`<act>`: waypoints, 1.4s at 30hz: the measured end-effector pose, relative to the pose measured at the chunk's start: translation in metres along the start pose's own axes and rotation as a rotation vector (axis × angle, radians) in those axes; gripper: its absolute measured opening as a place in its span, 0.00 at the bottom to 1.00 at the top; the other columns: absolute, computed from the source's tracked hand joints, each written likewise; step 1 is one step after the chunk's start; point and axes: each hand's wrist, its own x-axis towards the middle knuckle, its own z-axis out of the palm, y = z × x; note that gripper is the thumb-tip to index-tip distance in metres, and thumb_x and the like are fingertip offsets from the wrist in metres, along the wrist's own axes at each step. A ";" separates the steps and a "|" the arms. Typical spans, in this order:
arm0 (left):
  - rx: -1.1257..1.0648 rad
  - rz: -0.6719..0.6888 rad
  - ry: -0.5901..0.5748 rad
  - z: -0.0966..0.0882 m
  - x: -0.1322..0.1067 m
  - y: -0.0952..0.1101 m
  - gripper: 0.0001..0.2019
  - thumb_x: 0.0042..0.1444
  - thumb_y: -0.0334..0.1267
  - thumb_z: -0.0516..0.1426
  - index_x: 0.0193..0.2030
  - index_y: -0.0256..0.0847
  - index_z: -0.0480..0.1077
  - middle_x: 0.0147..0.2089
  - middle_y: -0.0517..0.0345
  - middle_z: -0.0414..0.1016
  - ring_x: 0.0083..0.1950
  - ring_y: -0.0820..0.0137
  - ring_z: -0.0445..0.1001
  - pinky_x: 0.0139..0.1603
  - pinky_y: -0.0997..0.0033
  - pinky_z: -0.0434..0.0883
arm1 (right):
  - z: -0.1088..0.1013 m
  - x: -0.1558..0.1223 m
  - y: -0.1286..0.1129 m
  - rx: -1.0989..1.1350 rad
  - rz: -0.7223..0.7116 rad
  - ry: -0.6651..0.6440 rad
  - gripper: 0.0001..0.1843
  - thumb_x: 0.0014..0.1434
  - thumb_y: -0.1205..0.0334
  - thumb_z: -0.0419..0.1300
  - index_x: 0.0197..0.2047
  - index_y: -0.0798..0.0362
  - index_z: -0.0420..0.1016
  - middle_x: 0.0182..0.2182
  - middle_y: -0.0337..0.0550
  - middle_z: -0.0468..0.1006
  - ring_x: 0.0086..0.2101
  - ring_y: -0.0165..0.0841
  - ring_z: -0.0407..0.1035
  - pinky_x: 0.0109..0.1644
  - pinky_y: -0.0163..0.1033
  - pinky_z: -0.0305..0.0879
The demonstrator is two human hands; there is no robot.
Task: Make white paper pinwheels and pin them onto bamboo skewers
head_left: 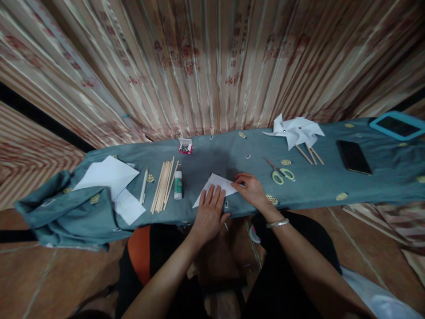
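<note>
Our left hand (208,212) lies flat, gripping nothing, on the triangular white paper (228,185) just below frame centre, apparently bracing it. Right hand (249,189) meets its right corner; pinch unconfirmed. We judge the scissors (279,170), centre-right, kept within reach.

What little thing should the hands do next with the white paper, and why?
Maybe slide the right hand gently along the paper to press its fold flat. The paper looks folded into a triangle, the left hand lies spread on it, which should steady it, and the right hand is at its right corner.
</note>
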 end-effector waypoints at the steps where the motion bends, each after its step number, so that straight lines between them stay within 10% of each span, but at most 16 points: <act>1: 0.000 0.001 0.002 0.000 0.000 0.000 0.32 0.63 0.46 0.54 0.70 0.33 0.52 0.71 0.36 0.56 0.74 0.49 0.50 0.69 0.41 0.53 | 0.000 0.000 0.000 -0.005 -0.003 0.002 0.08 0.56 0.61 0.62 0.26 0.49 0.77 0.42 0.46 0.81 0.44 0.39 0.74 0.52 0.43 0.67; 8: 0.028 -0.013 -0.033 -0.001 0.001 0.002 0.32 0.62 0.47 0.55 0.68 0.30 0.56 0.71 0.36 0.57 0.73 0.47 0.50 0.70 0.42 0.54 | 0.001 -0.007 -0.007 -0.093 -0.049 0.017 0.06 0.58 0.61 0.60 0.37 0.51 0.78 0.45 0.50 0.80 0.47 0.43 0.72 0.56 0.46 0.65; 16: 0.031 -0.006 -0.031 0.000 0.001 0.001 0.31 0.62 0.46 0.55 0.68 0.34 0.57 0.71 0.37 0.57 0.74 0.49 0.50 0.69 0.41 0.54 | 0.012 -0.029 -0.019 -0.176 -0.064 0.004 0.32 0.60 0.51 0.58 0.64 0.54 0.63 0.64 0.61 0.63 0.62 0.53 0.58 0.61 0.60 0.56; 27: 0.067 0.020 -0.046 -0.006 -0.003 -0.002 0.32 0.60 0.44 0.57 0.67 0.31 0.57 0.71 0.36 0.58 0.73 0.50 0.51 0.69 0.45 0.56 | 0.012 -0.036 -0.011 -0.170 0.017 0.012 0.31 0.61 0.56 0.55 0.66 0.57 0.59 0.66 0.63 0.59 0.65 0.52 0.53 0.63 0.60 0.55; 42: 0.170 -0.023 0.037 -0.021 -0.082 -0.040 0.32 0.61 0.39 0.54 0.69 0.28 0.53 0.70 0.33 0.57 0.72 0.51 0.56 0.68 0.47 0.60 | 0.004 -0.039 0.020 -0.131 0.053 0.164 0.23 0.60 0.66 0.49 0.57 0.59 0.69 0.62 0.62 0.66 0.62 0.50 0.59 0.61 0.59 0.59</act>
